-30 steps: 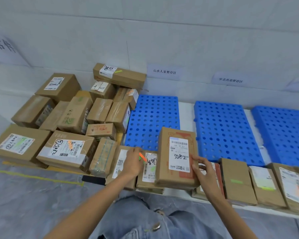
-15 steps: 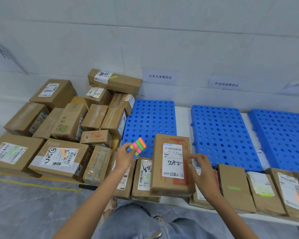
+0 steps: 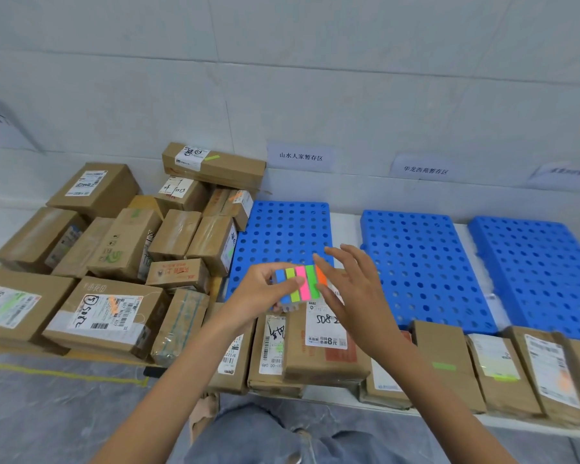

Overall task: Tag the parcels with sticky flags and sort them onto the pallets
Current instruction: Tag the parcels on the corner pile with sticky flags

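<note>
1. Left hand (image 3: 255, 293) grips the flag pad (image 3: 298, 284) at its 9 o'clock end, thumb on top. The pad is held mid-frame, over the parcel marked 5082 (image 3: 325, 356).
2. Right hand (image 3: 352, 289): fingers straight and spread, tips at the orange flag (image 3: 321, 275) on the pad's 3 o'clock edge. No pinch visible.
3. Flags look thin, floppy and near weightless. Peel one by its free tip, or it'll likely curl.
4. Parcel is stiff cardboard, probably light; take it by the long edges. Blue pallet (image 3: 282, 229) sits at 12 o'clock.

wall (image 3: 349, 78): white tiles, paper signs (image 3: 301, 157) | floor (image 3: 47, 413): grey, yellow tape line (image 3: 64, 373)
</note>
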The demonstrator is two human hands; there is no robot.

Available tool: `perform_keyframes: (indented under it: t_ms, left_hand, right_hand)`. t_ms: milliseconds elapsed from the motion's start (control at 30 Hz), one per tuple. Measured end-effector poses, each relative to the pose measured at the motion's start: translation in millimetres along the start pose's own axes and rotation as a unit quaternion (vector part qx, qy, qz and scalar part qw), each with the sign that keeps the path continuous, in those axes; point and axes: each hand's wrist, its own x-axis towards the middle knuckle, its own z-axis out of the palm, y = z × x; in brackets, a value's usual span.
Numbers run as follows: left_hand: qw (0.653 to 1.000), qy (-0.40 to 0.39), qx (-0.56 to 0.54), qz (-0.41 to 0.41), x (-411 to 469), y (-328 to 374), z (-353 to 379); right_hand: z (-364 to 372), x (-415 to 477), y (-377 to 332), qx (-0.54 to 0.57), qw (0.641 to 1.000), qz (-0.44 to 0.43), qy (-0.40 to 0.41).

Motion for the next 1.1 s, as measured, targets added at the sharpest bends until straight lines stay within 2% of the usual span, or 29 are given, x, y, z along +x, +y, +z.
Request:
perform_keyframes:
  t_ms: [167, 267, 400, 500, 600, 767, 867, 967, 1100]
  left_hand:
    - [1.000, -0.007, -0.002, -0.009, -3.8, -1.6, 1.0]
    - [1.000, -0.019, 0.008, -0.023, -5.5, -1.6, -1.0]
    - [0.994, -0.095, 0.016, -0.050, -7.3, -1.9, -5.1]
    - [0.987, -0.137, 0.002, -0.080, -7.8, -1.8, -3.0]
    - [0.990, -0.101, 0.031, -0.090, -2.9, -7.2, 5.4]
    - [0.999, 0.000, 0.024, -0.035, 5.2, -22.0, 13.1]
    - [0.995, 0.092, 0.013, -0.036, 12.3, -37.4, -1.7]
    - [0.980, 0.176, 0.066, -0.064, 22.6, -71.6, -23.6]
    - [0.962, 0.157, 0.203, -0.090, 30.1, -124.4, -35.1]
  right_hand:
    - [-1.2, -7.4, 1.6, 0.034, 0.998, -0.018, 0.045]
    - [-5.6, -7.3, -0.6, 0.092, 0.994, 0.009, 0.051]
    - [-9.8, -3.5, -5.9, 0.141, 0.988, 0.044, 0.049]
    - [-9.0, -4.2, -8.4, 0.144, 0.989, 0.023, 0.035]
    - [-6.3, -7.6, -10.7, 0.143, 0.990, -0.001, 0.021]
    - [-3.8, -13.4, -8.0, 0.151, 0.989, 0.000, -0.003]
    - [-8.2, -19.7, -5.5, 0.226, 0.967, 0.113, -0.033]
    - [-0.1, -32.1, 9.1, 0.318, 0.900, 0.293, -0.057]
    - [35.7, -50.1, 26.9, 0.229, 0.885, 0.386, -0.128]
